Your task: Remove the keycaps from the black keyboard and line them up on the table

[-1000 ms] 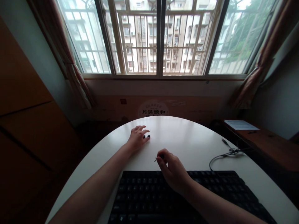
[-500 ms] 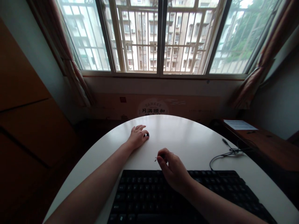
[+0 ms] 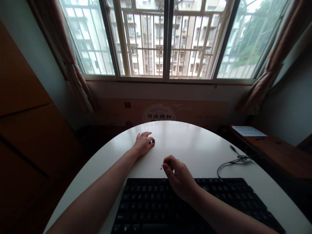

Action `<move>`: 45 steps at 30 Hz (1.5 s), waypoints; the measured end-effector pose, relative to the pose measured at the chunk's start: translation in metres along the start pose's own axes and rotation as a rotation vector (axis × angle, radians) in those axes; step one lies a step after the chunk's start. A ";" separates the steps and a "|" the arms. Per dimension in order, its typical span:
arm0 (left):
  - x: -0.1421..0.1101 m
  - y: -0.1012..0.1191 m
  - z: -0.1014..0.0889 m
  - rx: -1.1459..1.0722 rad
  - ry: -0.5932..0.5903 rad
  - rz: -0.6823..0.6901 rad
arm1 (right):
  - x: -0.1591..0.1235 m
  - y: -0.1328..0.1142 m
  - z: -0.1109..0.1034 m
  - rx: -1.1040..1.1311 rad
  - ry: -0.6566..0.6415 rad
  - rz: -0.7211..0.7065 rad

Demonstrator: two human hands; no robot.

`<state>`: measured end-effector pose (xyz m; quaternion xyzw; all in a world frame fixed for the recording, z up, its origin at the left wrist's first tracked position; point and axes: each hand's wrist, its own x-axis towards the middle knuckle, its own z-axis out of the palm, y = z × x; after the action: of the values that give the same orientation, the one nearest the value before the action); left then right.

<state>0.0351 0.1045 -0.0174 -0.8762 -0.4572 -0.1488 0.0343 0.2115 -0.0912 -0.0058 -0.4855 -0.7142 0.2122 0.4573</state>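
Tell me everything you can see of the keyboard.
The keyboard is black, plastic-looking and wide, with rows of pale-marked keys. It lies flat on the white table, its near edge cut off by the frame. A dark cable meets its far edge. The right hand and forearm hide its middle; whether they touch it, I cannot tell.

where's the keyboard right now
In the head view, the keyboard lies on the white table at the bottom, centre to right, partly hidden by the right hand and nearer than the cable.
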 end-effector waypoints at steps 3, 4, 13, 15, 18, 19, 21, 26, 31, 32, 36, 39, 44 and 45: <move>0.000 0.000 0.000 -0.013 -0.007 0.001 | 0.000 0.001 0.000 0.005 -0.002 0.005; 0.000 -0.001 -0.001 -0.017 -0.010 -0.001 | -0.001 0.000 0.000 0.003 -0.003 0.007; -0.001 0.000 -0.002 -0.033 -0.030 -0.014 | -0.002 0.000 -0.002 -0.009 -0.009 0.005; 0.000 -0.002 0.000 -0.053 -0.024 -0.012 | -0.001 0.000 -0.001 -0.007 -0.009 0.009; 0.003 -0.009 -0.002 -0.122 0.070 -0.005 | -0.001 0.001 -0.001 0.006 -0.009 0.014; 0.005 -0.011 -0.006 -0.154 0.147 -0.005 | -0.001 0.001 -0.001 0.016 -0.008 0.016; 0.009 -0.012 -0.021 -0.224 0.368 -0.005 | -0.001 0.000 -0.001 0.039 -0.006 0.022; 0.005 0.015 -0.099 -0.433 0.851 -0.001 | 0.001 0.000 -0.002 0.111 0.014 0.052; -0.021 0.071 -0.148 -0.800 0.845 0.004 | 0.005 0.009 0.002 0.245 0.068 0.091; -0.028 0.081 -0.145 -0.854 0.782 -0.017 | 0.007 0.011 0.003 0.288 0.080 0.106; -0.068 0.107 -0.109 -0.843 0.289 -0.224 | 0.014 0.014 0.000 0.564 0.159 0.300; -0.102 0.119 -0.083 -0.450 -0.047 -0.209 | 0.019 0.012 -0.006 0.736 0.215 0.485; -0.125 0.124 -0.065 -0.208 -0.123 -0.188 | 0.018 0.010 -0.012 0.765 0.233 0.502; -0.125 0.123 -0.063 -0.212 -0.125 -0.174 | 0.017 0.009 -0.011 0.763 0.233 0.497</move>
<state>0.0532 -0.0775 0.0152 -0.8396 -0.5142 -0.1439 -0.0998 0.2235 -0.0733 0.0007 -0.4595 -0.3911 0.5067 0.6157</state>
